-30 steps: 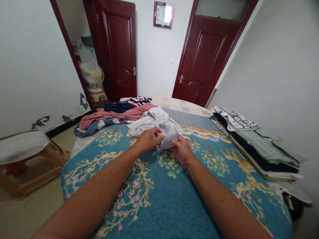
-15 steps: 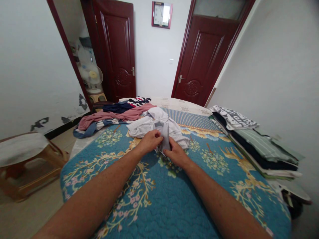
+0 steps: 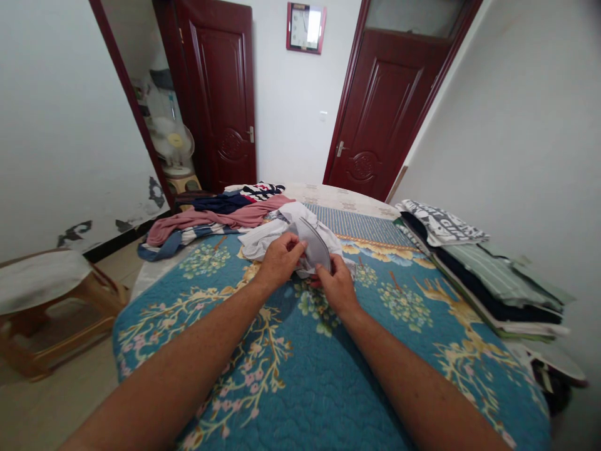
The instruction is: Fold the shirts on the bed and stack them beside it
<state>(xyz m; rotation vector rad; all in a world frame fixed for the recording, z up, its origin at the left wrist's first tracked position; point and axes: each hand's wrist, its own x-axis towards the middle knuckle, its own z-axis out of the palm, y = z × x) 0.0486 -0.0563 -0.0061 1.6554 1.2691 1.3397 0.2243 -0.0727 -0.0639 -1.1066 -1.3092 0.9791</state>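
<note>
A white shirt (image 3: 256, 245) with thin stripes lies bunched on the teal flowered quilted cover (image 3: 310, 376). Its grey band (image 3: 316, 248), with a dark edge, stands up between my hands; I cannot tell if it is collar or cuff. My left hand (image 3: 280, 257) pinches the shirt at the band's left side, thumb and fingers together. At the band's lower right end, my right hand (image 3: 339, 285) grips the cloth with its thumb in front and some fingertips hidden behind.
Crumpled clothes, among them a pink garment (image 3: 220, 218) and a navy one (image 3: 223, 203), lie at the far left of the table. Folded clothes (image 3: 488, 269) are stacked along the right edge. A stool (image 3: 51, 282) stands at left; two dark red doors (image 3: 218, 88) are beyond.
The grey band has been raised and spread into a wider curve facing me. My right hand has shifted slightly right, and my left hand a little up and left.
</note>
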